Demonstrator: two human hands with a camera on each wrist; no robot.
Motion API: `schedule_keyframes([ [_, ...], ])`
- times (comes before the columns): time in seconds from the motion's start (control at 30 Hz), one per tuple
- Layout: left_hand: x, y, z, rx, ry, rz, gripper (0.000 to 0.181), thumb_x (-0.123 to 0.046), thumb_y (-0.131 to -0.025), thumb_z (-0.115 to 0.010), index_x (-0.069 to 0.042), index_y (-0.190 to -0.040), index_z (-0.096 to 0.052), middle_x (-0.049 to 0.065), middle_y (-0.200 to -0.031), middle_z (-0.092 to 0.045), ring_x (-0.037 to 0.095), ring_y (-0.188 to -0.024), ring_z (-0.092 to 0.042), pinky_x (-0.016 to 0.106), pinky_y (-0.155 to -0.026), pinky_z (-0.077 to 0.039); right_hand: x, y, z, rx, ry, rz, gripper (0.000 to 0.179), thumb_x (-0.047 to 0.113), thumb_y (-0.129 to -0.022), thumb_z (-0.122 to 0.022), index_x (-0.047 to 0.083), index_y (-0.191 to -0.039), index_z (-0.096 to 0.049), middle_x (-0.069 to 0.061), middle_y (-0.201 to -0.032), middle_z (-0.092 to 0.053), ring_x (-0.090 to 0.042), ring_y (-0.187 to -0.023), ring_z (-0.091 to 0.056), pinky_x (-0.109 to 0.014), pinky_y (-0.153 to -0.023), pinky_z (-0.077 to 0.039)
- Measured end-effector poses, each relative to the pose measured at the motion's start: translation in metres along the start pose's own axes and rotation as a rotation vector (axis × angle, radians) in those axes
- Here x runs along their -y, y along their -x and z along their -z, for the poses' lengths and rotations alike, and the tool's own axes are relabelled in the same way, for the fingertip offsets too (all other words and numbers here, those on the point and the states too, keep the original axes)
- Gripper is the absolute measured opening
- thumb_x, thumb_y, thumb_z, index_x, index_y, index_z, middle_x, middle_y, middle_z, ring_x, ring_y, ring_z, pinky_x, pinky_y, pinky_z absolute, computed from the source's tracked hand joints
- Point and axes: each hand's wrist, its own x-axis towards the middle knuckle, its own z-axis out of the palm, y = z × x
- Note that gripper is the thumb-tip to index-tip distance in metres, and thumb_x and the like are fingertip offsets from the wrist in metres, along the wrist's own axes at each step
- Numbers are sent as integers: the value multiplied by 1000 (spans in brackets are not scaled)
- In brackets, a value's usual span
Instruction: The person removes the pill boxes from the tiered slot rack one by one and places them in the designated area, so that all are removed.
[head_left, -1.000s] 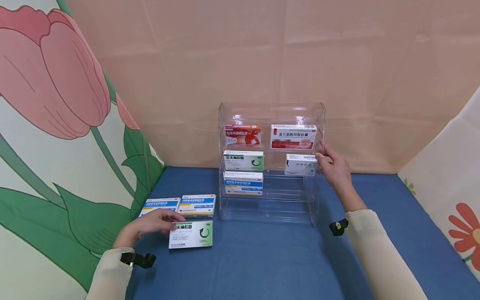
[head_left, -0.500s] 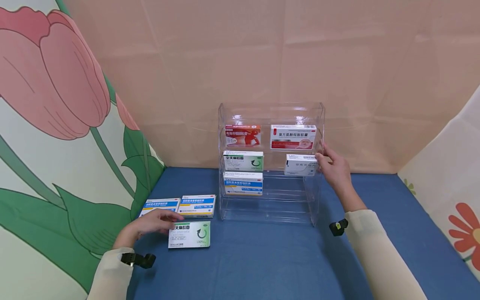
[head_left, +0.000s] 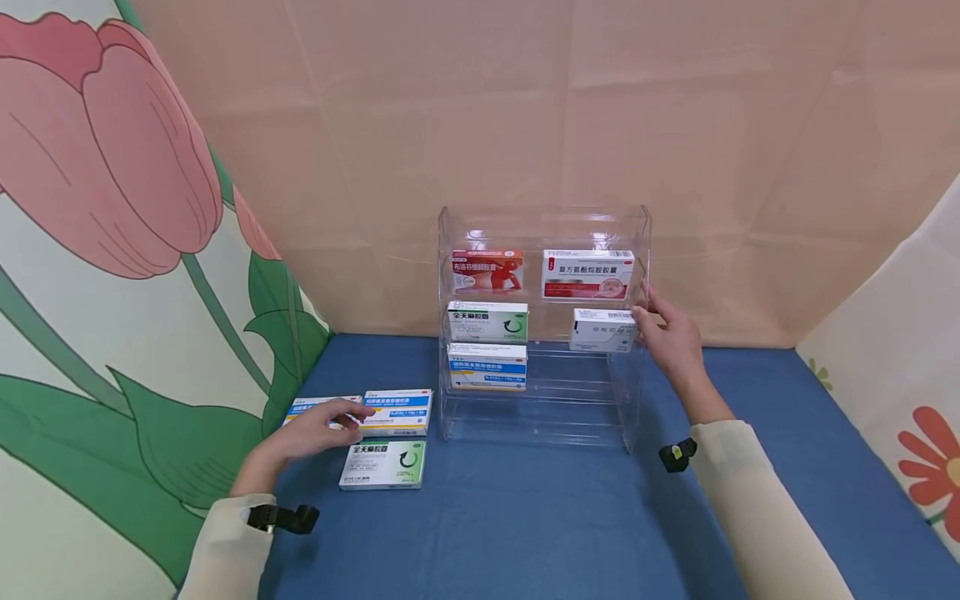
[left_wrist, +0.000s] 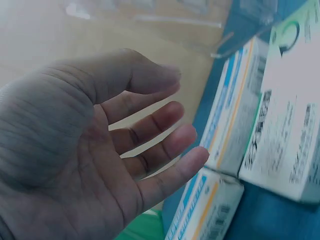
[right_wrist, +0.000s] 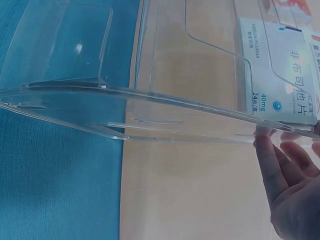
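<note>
My left hand point(head_left: 322, 429) hovers, fingers loosely bent and holding nothing, over the left-hand medicine boxes. In the left wrist view its palm point(left_wrist: 100, 165) is bare. Just right of it a green-and-white medicine box point(head_left: 382, 464) lies flat on the table. Behind that lie two blue-and-white medicine boxes, one point(head_left: 396, 412) in plain sight and the other point(head_left: 318, 404) partly covered by the hand. My right hand point(head_left: 672, 342) grips the right side of the clear display rack point(head_left: 570, 387), beside a white medicine box point(head_left: 602, 331) in the second tier. Some right fingertips are hidden behind the rack.
On the rack's top tier stand a red medicine box point(head_left: 487, 272) and a red-and-white one point(head_left: 587, 275). Below, at left, are a green-and-white box point(head_left: 488, 323) and a blue-and-white box point(head_left: 487, 367). A blue cloth point(head_left: 510, 525) covers the table; a beige curtain point(head_left: 375, 167) hangs behind.
My left hand has let go of the green-and-white box, which now lies flat, and has risen slightly up and away from it. The right hand and rack stay put.
</note>
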Motion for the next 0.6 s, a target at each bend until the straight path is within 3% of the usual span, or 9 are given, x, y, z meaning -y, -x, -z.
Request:
schedule_keyframes([
  [0.1,-9,-4,-2,-6,-32,-46,43,-16,-94,-69,2,-133,-62,25,-128,-58,32,-109,-57,34,-84,-51,0,0,1,1,2,1,59,45,-104,-53,38,-157,-30,-16,-146,-53,-37,-122,-62,-34,-88,-57],
  [0.33,-29,-14,-12,-60,-85,-46,38,-18,-94,-70,-6,-131,-66,19,-127,-60,31,-109,-58,38,-85,-50,1,1,1,7,-3,-10,59,47,-104,-52,39,-158,-28,-16,-148,-51,-38,-124,-60,-43,-94,-55],
  [0.6,-50,-26,-24,-107,-90,-98,37,-18,-95,-71,-10,-131,-66,13,-129,-62,31,-114,-60,48,-95,-54,2,0,1,6,2,-14,60,46,-104,-51,37,-158,-28,-16,-150,-49,-40,-127,-59,-51,-96,-53],
])
